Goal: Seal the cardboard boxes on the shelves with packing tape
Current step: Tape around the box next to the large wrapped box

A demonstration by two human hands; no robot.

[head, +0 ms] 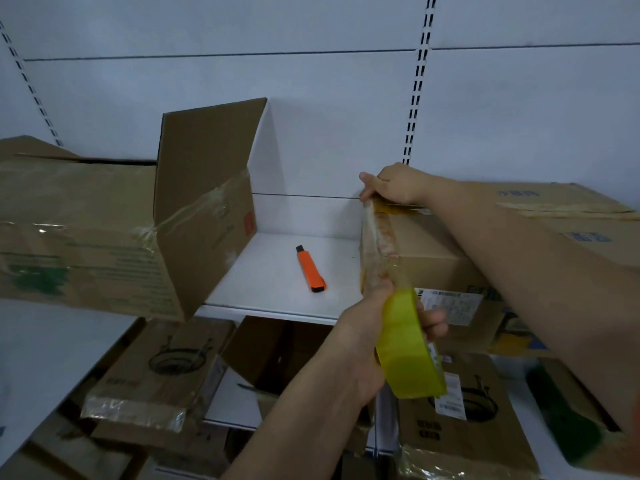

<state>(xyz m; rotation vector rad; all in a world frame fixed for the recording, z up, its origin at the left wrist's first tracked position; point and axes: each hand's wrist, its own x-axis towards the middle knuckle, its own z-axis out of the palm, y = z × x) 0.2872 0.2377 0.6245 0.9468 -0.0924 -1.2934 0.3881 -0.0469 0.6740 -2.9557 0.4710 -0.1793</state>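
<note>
The box sits on the upper shelf, right of an orange knife. The right hand curls over its top left edge, fingers pinning the tape end there. The left hand grips the yellow roll, fingers wrapped round it, a strip drawn taut down the box's left face. Cardboard is stiff but light, so it may slide unless pressed from above. The film is thin and clings to itself; hold the roll by its rim. Whether the strip is fully stuck looks unclear through the blur.
</note>
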